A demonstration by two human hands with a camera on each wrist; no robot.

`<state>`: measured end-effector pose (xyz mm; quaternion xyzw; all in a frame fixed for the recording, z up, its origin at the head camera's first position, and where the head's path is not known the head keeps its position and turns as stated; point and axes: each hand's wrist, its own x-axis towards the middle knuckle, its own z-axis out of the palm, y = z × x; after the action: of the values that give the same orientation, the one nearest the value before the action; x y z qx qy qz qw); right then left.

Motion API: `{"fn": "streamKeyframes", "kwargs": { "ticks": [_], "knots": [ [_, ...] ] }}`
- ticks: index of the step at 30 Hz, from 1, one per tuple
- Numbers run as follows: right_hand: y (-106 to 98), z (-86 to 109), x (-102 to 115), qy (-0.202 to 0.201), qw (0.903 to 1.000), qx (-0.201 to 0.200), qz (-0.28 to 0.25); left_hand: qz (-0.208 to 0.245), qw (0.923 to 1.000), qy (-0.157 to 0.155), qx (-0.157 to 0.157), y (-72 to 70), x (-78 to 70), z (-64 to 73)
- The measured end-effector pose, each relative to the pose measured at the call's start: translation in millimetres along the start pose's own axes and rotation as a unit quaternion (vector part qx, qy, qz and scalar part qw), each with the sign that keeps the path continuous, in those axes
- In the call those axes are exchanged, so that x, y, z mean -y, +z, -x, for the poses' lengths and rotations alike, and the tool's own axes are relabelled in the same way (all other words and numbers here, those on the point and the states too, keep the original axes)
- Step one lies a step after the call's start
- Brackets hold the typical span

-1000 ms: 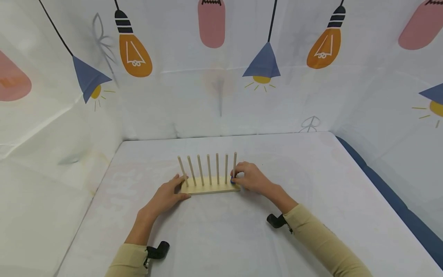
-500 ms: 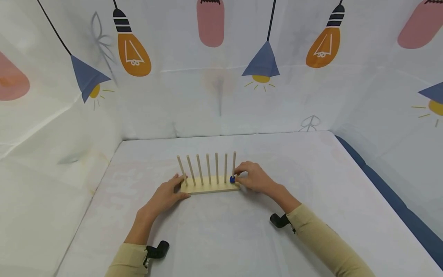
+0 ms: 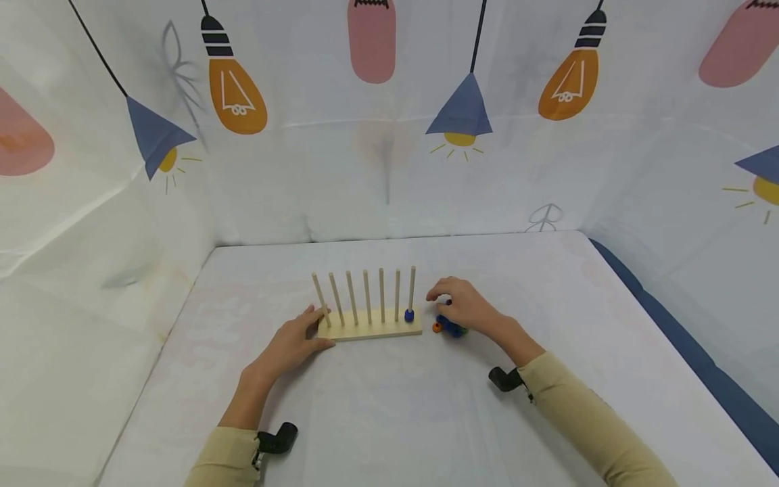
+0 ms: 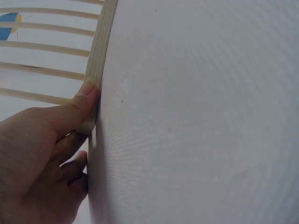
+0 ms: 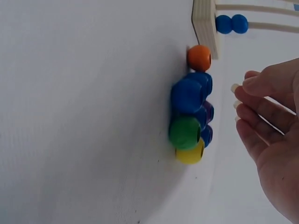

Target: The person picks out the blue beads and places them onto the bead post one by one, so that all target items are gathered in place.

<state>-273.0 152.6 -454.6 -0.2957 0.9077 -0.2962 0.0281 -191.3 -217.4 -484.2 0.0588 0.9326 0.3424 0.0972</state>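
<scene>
A pale wooden peg board [image 3: 370, 333] with a row of upright rods stands mid-table. My left hand [image 3: 295, 341] grips its left end, and in the left wrist view the thumb [image 4: 88, 91] lies along the front edge. Two blue beads [image 5: 232, 24] sit stacked at the foot of the rightmost rod. Right of the board, my right hand [image 3: 465, 304] hovers over a cluster of loose beads, fingers bent loosely with nothing between them. In the right wrist view the cluster holds an orange bead [image 5: 199, 58], several blue beads [image 5: 187, 94], a green [image 5: 184, 132], a yellow [image 5: 189, 155] and a purple one.
A white cloth covers the table [image 3: 389, 419]. Printed white sheets [image 3: 389, 169] hang behind it and at both sides. Black wrist cameras [image 3: 278, 439] stick out from both sleeves.
My right hand has let go of the blue bead on the rightmost rod and moved right, over the loose beads. The left hand and the board have stayed in place.
</scene>
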Motion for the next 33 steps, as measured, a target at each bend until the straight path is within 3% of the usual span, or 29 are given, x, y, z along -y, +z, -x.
{"fn": "streamKeyframes", "kwargs": {
  "ticks": [14,33],
  "knots": [
    [-2.8,0.3,-17.0,0.044,0.9971,0.024,0.058,-0.003,1.0000,-0.005,0.004,-2.3,-1.4,-0.1],
    [-3.8,-4.4,-10.4,-0.010,0.9890,0.054,0.137,-0.001,1.0000,-0.005,0.004,-0.3,1.9,-2.4]
  ]
}}
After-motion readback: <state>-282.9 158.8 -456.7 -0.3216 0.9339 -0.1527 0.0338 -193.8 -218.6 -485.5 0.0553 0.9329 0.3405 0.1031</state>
